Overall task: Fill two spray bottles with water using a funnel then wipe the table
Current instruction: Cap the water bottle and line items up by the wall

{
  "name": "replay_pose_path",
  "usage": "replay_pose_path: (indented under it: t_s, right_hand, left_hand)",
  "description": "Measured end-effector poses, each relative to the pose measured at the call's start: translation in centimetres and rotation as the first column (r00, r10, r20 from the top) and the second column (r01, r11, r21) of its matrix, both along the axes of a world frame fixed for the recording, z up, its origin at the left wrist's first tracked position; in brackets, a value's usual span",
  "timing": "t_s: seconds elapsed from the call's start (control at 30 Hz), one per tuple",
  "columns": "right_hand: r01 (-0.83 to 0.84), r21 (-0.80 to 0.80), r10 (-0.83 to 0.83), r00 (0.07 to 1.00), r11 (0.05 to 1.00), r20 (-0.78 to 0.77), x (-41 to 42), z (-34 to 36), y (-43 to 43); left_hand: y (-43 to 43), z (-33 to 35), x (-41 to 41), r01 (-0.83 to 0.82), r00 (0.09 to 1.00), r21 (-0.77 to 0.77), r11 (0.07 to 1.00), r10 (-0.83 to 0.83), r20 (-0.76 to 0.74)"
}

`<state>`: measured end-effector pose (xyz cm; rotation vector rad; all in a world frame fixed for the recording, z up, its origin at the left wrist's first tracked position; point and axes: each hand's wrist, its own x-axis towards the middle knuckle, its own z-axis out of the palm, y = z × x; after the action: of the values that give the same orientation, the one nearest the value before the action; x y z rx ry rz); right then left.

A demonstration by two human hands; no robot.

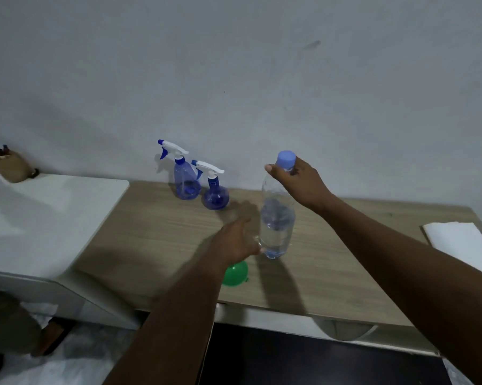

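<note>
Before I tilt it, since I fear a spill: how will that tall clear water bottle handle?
The water bottle is tall and narrow, so it probably tips easily if nudged high. Its clear wall likely dents when squeezed. Water shows inside, so it may feel heavy; the right hand at the neck and left hand low suit that.

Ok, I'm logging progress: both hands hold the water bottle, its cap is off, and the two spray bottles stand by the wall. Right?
No. The head view shows the blue cap still on the water bottle. The rest holds: the left hand grips its base, the right hand its neck, and the tall spray bottle and the round spray bottle stand by the wall.
</note>
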<state>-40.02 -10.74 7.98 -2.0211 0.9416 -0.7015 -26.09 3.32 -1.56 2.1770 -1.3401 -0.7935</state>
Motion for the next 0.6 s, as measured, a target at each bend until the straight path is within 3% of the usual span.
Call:
replay_pose_path:
  t_s: [0.1,0.17,0.6]
  right_hand:
    - [0.048,0.029,-0.050,0.996,0.998,0.070,0.5,-0.7,0.3]
    - [0.057,0.022,-0.059,0.992,0.998,0.109,0.6,-0.9,0.3]
    - [0.113,-0.008,-0.110,0.983,0.994,0.148,1.1,-0.5,0.8]
  left_hand:
    - [2.0,-3.0,1.5,0.083,0.971,0.209,0.974,-0.126,0.204]
    - [2.7,-4.2,2.1,0.112,0.951,0.275,0.955,-0.184,0.249]
    - [0.5,-5.0,4.1,0.142,0.957,0.189,0.972,-0.184,0.225]
